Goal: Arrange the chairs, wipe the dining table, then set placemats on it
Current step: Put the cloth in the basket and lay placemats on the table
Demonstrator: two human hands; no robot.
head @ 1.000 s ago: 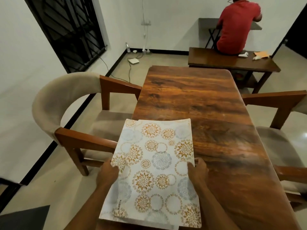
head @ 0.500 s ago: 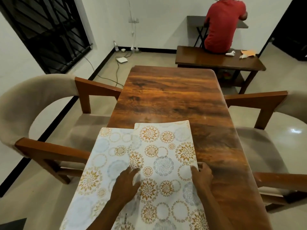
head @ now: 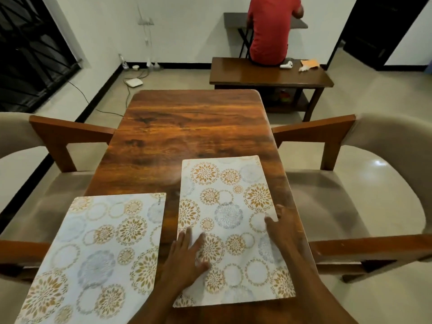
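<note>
Dining table: dark wood, long axis runs 6 to 12 o'clock from where you stand. Far half is bare wood w/ a light sheen.

Left chair at table's 9 o'clock, right chair at its 3 o'clock. Both have beige padding and wooden arms, and the front arm ends sit close to the table edges.

Window grille: black bars, at approx. 10 o'clock in your view.

Bench: low, dark wood, just beyond table's far end at approx. 1 o'clock. A person in red shirt sits on it, back to you.

Right placemat: white w/ gold and grey floral rings. It lies flat on the near-right quarter of the table, long side along the table's length. Its right edge sits near the table's 3 o'clock edge.

Left placemat: same pattern, at approx. 8 o'clock from the right mat, w/ a strip of bare wood between them. It's turned slightly and blurred. Its left part juts past the table's edge, over the left chair's arm.

Your left hand: released, fingers spread flat, pressing on the right mat's near-left area. It grasps nothing.

Your right hand: also released, straight fingers resting on the same mat's 3 o'clock edge. One finger is off on the wood.

White box w/ cable lies on the floor at 11 o'clock. Orange cloth lies on the bench's right end.
</note>
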